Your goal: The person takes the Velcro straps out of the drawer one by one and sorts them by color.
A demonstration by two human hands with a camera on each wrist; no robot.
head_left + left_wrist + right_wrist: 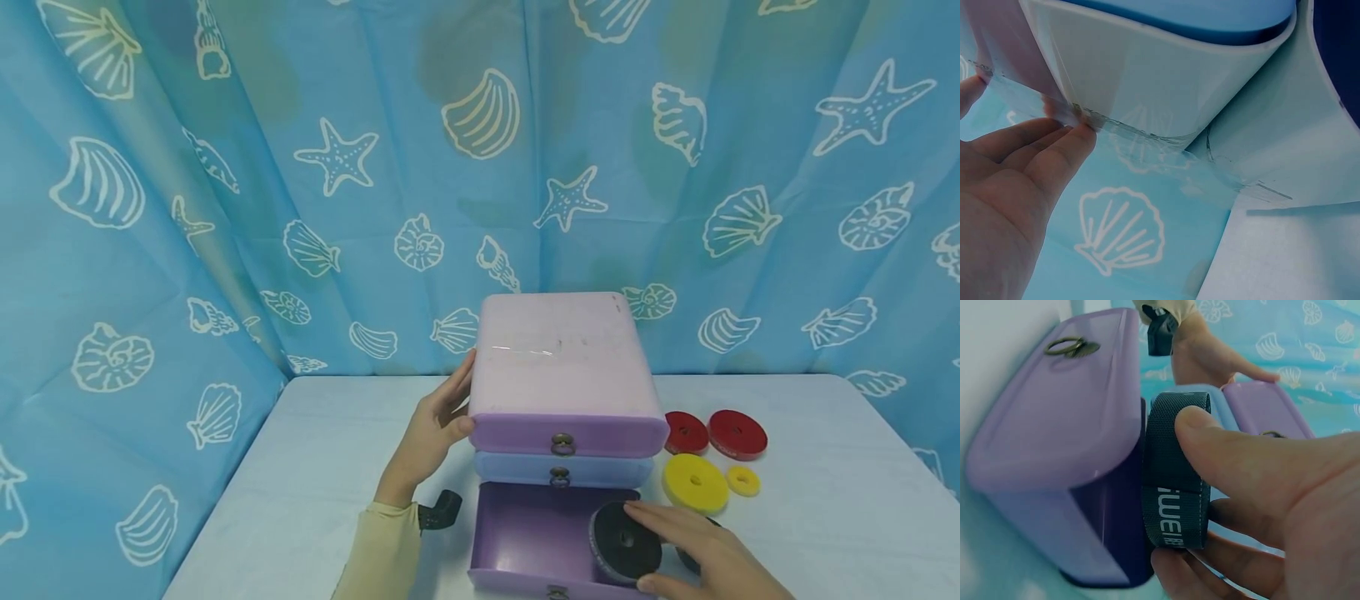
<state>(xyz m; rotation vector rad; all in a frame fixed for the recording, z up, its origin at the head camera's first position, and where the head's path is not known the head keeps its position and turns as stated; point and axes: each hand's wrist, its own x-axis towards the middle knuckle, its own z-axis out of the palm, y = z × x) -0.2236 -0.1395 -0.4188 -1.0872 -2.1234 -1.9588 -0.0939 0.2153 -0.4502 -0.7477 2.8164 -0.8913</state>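
Observation:
A small three-drawer chest [562,358] has a pink top, purple and blue fronts and ring pulls. Its bottom purple drawer [517,533] is pulled out. My right hand [708,554] grips a roll of black webbing [626,542] at the right side of that drawer. In the right wrist view, thumb and fingers pinch the roll [1175,456] by its edge, white lettering showing, next to the drawer front [1054,412]. My left hand [427,437] rests on the chest's left side; the left wrist view has its fingertips [1085,128] touching the clear-taped wall.
Right of the chest lie two red rolls [738,433], a large yellow roll [693,483] and a small yellow one [743,481]. Another black roll [686,561] is partly hidden by my right hand. A shell-patterned blue curtain [405,208] hangs behind the white table [322,433].

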